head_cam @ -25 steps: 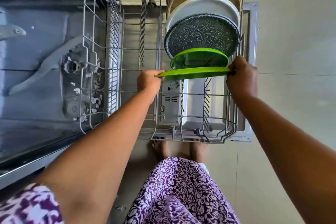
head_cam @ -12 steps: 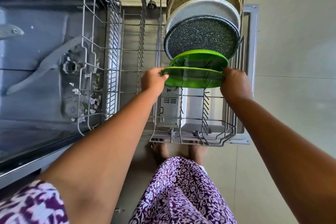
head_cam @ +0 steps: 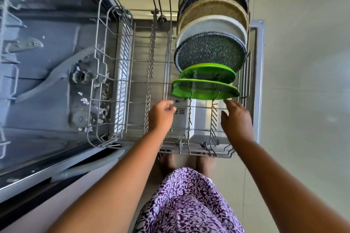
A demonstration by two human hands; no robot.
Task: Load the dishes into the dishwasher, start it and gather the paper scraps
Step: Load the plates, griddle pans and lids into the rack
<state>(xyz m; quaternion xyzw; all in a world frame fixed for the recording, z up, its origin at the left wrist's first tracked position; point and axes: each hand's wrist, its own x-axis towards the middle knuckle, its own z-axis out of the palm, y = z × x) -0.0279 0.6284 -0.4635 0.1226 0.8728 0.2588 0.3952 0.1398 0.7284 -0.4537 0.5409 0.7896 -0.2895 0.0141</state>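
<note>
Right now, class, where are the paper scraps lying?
In the head view, the paper scraps lie at the left, on the dishwasher floor around the round filter, some seen through the wires at the left end of the pulled-out rack.

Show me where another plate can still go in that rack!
Free tines sit between the front green plate and the rack's near rim, by the left hand and right hand. The middle and left rows are bare wire. Behind it the row is packed, from the dark speckled plate to the far end.
</note>
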